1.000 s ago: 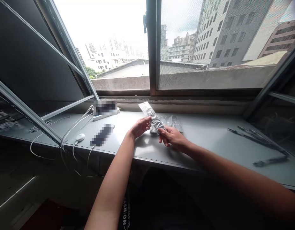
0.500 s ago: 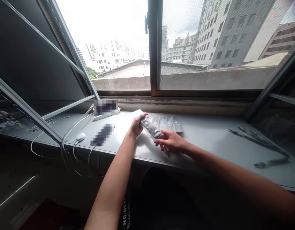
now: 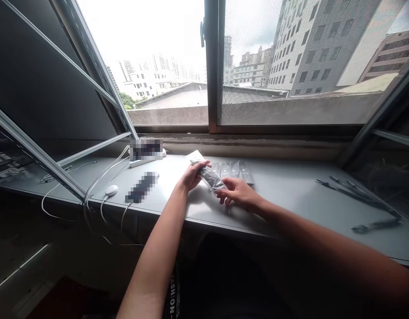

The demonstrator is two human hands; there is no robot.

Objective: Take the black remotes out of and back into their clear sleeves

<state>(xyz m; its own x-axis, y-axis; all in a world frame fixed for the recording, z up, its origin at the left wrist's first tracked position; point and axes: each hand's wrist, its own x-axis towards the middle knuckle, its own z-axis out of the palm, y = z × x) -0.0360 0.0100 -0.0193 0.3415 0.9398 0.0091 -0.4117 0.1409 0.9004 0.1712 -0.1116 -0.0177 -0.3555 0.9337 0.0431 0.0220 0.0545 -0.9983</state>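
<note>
A narrow clear plastic packet (image 3: 211, 178) with something grey inside is held slantwise above the table. My left hand (image 3: 192, 175) is closed around its upper left part, thumb on top. Fingers of my right hand (image 3: 236, 193) pinch its lower right end. Just beyond my left hand is a white flat piece (image 3: 195, 156); whether it belongs to the packet I cannot tell. Behind the packet, several similar grey pieces in clear bags (image 3: 236, 170) lie side by side, with small marks on them that look like buttons.
On the left of the grey table (image 3: 284, 195) lie a blurred-out dark phone-like object (image 3: 142, 187), a round white piece on a cable (image 3: 111, 190) and a white power strip (image 3: 147, 159). Dark cables (image 3: 360, 195) lie on the right. Metal frames (image 3: 101, 88) and a window bound the table.
The packet has turned a little between my hands and shows a paler face. My left thumb has moved further across it, and more of the white piece shows beyond.
</note>
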